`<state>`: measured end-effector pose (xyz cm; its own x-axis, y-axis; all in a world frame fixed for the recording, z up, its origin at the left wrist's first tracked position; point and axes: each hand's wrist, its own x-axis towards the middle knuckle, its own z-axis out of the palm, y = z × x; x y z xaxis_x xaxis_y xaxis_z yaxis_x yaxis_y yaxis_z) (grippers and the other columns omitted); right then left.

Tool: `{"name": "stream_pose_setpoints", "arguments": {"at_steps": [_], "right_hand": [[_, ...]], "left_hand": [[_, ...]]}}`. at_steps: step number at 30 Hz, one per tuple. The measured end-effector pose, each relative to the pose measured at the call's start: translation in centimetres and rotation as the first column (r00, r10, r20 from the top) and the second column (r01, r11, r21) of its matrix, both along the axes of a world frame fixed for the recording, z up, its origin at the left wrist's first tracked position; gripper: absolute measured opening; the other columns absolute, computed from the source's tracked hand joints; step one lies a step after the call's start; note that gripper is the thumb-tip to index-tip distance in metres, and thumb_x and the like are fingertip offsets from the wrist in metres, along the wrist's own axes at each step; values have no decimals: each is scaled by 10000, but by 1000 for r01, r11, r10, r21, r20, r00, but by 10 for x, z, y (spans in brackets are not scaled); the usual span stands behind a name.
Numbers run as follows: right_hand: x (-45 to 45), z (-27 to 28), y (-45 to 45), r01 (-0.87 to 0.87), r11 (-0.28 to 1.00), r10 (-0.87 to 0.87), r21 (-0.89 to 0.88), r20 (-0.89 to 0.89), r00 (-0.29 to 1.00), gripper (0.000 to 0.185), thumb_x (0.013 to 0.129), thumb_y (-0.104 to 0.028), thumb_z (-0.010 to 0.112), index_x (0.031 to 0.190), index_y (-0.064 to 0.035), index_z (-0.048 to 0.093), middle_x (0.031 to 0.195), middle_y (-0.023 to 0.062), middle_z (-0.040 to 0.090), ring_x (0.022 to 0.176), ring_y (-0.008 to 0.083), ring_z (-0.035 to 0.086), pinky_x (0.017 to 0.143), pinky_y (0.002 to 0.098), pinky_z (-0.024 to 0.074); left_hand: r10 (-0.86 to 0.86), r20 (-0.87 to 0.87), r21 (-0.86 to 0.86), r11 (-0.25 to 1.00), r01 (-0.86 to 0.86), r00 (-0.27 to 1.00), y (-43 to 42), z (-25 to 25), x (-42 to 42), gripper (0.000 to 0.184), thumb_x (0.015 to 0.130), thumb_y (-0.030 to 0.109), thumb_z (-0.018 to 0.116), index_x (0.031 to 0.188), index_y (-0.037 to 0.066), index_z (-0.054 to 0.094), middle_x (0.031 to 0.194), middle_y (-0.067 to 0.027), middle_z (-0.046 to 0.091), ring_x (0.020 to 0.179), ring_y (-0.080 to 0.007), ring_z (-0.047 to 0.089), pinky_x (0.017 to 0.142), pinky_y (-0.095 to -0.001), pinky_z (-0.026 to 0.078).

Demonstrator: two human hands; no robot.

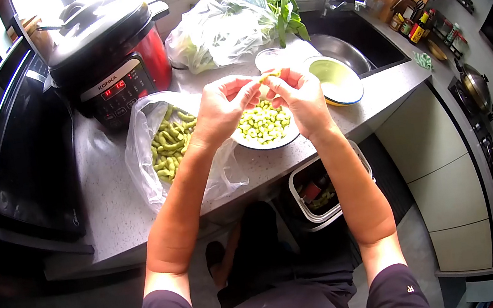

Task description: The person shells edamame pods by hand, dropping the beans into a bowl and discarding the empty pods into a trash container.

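One edamame pod (270,75), pinched by our left hand (219,108) and right hand (304,96) above the bowl (266,147) of shelled beans (264,125); shelling, we judge, calling next for a squeeze

Beside left hand (221,108): the clear plastic bag (140,150) of green pods (171,136) blocked passage.
Far side: the bulky whitish plastic bag (220,31) stood across.
Right: speckled grey counter (379,90) gave room beside the round pale-green bowl (343,85).

There are two plastic bags (139,147) (219,28), one cooker (152,57), one bin (294,192).
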<state>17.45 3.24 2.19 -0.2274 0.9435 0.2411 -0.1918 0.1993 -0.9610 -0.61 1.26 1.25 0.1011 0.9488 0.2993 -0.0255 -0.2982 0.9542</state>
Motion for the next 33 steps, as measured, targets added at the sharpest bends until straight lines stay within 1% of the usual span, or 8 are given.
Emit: {"name": "stream_pose_setpoints", "arguments": {"at_steps": [3, 8, 12, 14, 17, 20, 30, 33], "right_hand": [[-1, 4, -4, -41, 999, 42, 6, -52, 998, 249, 930, -130, 740, 1113, 34, 702, 874, 27, 705, 709, 66, 612, 612, 212, 488], [3, 1, -4, -155, 988, 154, -14, -67, 986, 277, 935, -180, 759, 1125, 17, 719, 828, -21, 678, 611, 9, 466, 542, 179, 367], [4, -1, -7, -169, 986, 166, -6, -143, 976, 216, 930, -141, 760, 1083, 9, 728, 843, -7, 696, 655, 5, 518, 574, 172, 407], [5, -4, -10, -136, 991, 138, 19, -143, 980, 183, 930, -115, 756, 1060, 10, 727, 866, 12, 715, 703, 13, 574, 611, 180, 454], [1, -2, -16, -45, 989, 55, 140, -63, 997, 131, 938, -109, 743, 1016, -9, 711, 840, 5, 696, 672, 19, 554, 585, 178, 428], [5, -4, -15, -48, 980, 55, 192, -30, 998, 131, 938, -99, 743, 971, 24, 711, 861, 69, 743, 792, 79, 672, 726, 237, 539], [1, 1, -22, 20, 976, -18, 215, -8, 1000, 95, 942, -66, 722, 944, 28, 707, 836, 59, 734, 776, 68, 661, 689, 225, 531], [0, 1, -24, 26, 976, -26, 215, -4, 1000, 81, 945, -55, 714, 949, 25, 708, 841, 53, 730, 767, 63, 654, 671, 216, 522]], "left_hand": [[-114, 78, -67, 991, 120, 990, 2, -3, -7, 305, 1014, 271, 652, 1112, -13, 705, 940, -54, 722, 820, -106, 669, 785, -271, 563], [-219, 226, -76, 968, 241, 949, -2, -2, -3, 311, 1026, 298, 629, 1092, 3, 703, 915, -25, 698, 817, -99, 650, 797, -275, 552], [-224, 354, -102, 956, 275, 908, -5, -7, 4, 325, 1036, 302, 613, 1111, 0, 705, 897, -27, 704, 790, -92, 644, 760, -261, 545], [-266, 293, -71, 952, 298, 918, -4, -8, 2, 319, 1037, 308, 609, 1104, 8, 696, 910, -26, 688, 815, -96, 641, 785, -275, 549], [-285, 263, -55, 949, 309, 922, -6, -7, 4, 320, 1037, 322, 605, 1106, 21, 688, 916, -25, 676, 826, -100, 632, 796, -283, 548], [-318, 283, -38, 939, 342, 905, -7, -9, 4, 318, 1039, 331, 600, 1113, 33, 682, 912, -17, 666, 832, -100, 622, 794, -283, 542], [-345, 304, -68, 922, 381, 888, -3, -14, 0, 321, 1041, 324, 599, 1173, 42, 681, 931, -4, 672, 844, -82, 629, 796, -259, 546], [-352, 383, -86, 907, 412, 854, -3, -17, 1, 318, 1036, 309, 610, 1185, 36, 674, 958, -10, 674, 874, -84, 633, 812, -262, 544]]}}
